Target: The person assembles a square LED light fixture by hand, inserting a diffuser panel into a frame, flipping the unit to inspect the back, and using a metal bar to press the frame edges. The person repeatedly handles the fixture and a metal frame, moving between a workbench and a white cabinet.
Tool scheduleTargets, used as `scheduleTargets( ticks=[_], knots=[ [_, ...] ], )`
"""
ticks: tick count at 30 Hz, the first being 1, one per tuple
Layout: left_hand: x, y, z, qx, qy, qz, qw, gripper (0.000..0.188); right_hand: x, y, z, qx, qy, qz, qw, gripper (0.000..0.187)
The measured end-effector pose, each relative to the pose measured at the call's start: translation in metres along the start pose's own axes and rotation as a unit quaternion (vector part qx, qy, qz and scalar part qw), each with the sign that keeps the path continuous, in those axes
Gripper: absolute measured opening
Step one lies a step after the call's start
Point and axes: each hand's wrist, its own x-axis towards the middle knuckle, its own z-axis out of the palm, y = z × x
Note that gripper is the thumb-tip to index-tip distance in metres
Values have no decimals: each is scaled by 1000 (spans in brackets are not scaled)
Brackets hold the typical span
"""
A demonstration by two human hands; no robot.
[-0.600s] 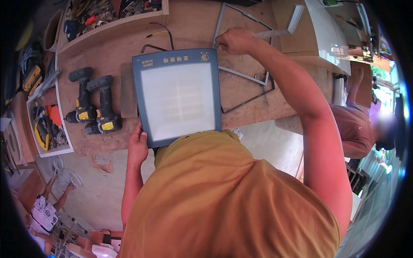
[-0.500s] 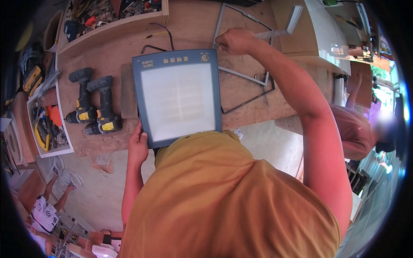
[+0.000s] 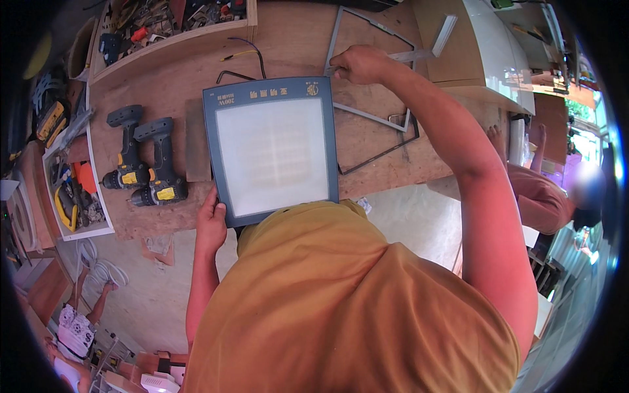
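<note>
A square floodlight with a dark blue-grey frame and a pale frosted front leans between the bench edge and my body. My left hand grips its lower left edge, thumb on the frame and fingers hidden behind it. At its upper right corner my right hand is closed, fingertips pinched together; whatever they hold is too small to make out. Under and beyond that hand lies a thin grey metal frame. A black bent bracket rests on the bench to the right of the light.
Two cordless drills lie left on the wooden bench. Behind them stands a wooden tray of tools; a white-edged tray is far left. A cabinet box stands back right. Other people are at right and lower left.
My hands and the floodlight stay almost in place. The person at right has shifted slightly, with a hand now showing by the bench; the person at lower left has moved a little too.
</note>
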Motion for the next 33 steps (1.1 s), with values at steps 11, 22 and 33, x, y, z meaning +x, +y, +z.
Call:
scheduleTargets(
  ticks=[11,22,33],
  knots=[
    [-2,4,-2,-7,8,-15,1000,52,0,1,7,26,-15,18,999,34],
    [2,14,-9,-37,-36,-60,997,46,-31,-32,14,18,67,101,992,26],
    [9,7,-12,-77,-84,-69,991,50,-44,-67,20,389,13,289,875,30]
  ],
)
